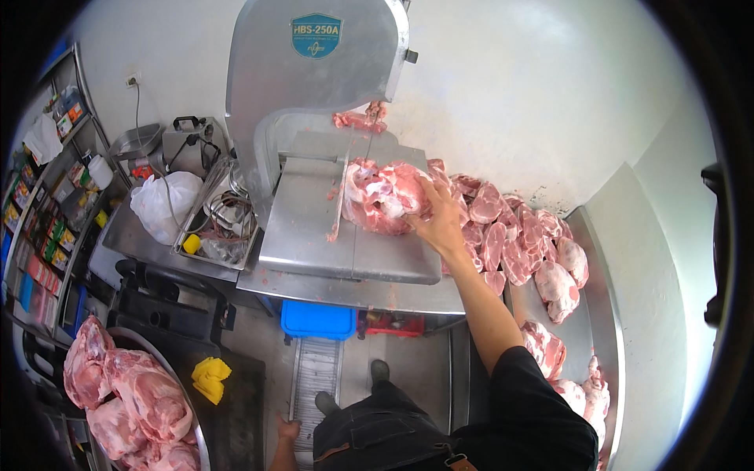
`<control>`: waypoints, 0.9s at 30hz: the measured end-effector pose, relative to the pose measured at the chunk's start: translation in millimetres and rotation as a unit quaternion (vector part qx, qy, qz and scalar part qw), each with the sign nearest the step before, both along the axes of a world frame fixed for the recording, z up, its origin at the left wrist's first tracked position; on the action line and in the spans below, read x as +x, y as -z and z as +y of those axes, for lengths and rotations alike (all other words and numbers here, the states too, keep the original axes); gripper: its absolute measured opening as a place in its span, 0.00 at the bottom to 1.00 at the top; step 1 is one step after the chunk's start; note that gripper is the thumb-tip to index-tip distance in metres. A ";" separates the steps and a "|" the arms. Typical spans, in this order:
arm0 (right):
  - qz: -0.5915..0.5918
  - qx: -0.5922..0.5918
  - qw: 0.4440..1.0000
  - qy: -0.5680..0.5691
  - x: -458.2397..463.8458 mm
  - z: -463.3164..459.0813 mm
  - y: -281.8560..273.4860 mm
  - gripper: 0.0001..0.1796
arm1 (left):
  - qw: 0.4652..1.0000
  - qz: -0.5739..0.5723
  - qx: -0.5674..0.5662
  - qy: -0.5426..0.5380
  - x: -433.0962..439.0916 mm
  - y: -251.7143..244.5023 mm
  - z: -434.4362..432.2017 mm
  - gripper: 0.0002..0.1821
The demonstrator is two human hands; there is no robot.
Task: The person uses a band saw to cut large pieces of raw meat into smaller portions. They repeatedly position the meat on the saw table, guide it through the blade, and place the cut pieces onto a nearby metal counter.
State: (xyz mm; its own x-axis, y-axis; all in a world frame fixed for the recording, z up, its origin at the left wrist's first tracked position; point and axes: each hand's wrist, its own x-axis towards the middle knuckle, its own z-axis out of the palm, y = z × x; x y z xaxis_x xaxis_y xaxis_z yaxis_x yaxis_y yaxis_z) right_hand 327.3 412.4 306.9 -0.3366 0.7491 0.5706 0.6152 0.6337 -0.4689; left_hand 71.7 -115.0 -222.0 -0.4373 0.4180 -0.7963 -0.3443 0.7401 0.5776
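Observation:
A meat bandsaw (pixel 318 76) stands before me, its thin blade (pixel 371 138) upright above a steel table (pixel 306 235). On that table, against the upright guide plate (pixel 343 203), lies a large bone-in cut of raw meat (pixel 383 194). My right hand (pixel 440 221) grips the cut's right side, thumb at the near side and fingers over the top. The blade's lower part is hidden behind the meat. My left hand (pixel 287 428) hangs low beside my apron, away from the saw, its fingers apart and nothing visible in it.
Sliced meat (pixel 500 229) is heaped right of the saw, with whole pieces (pixel 556 291) in a steel trough (pixel 589 324). A metal bowl (pixel 191 406) of large cuts and a yellow cloth (pixel 211 380) are at lower left. Tools fill a tray (pixel 227 226). Below sits a blue bin (pixel 318 321).

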 end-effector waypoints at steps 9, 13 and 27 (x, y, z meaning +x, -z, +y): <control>0.008 0.001 1.000 0.013 1.7 8.9 6.7 0.48 | 0.999 0.018 -0.009 0.026 -5.9 -13.6 19.1 0.63; 0.011 0.013 1.000 0.010 -1.9 16.0 8.4 0.48 | 0.998 0.055 -0.004 0.037 -6.8 -2.1 16.9 0.63; -0.008 0.043 0.999 0.024 -3.9 87.5 18.4 0.50 | 1.000 0.002 0.011 -0.015 9.8 1.2 9.1 0.67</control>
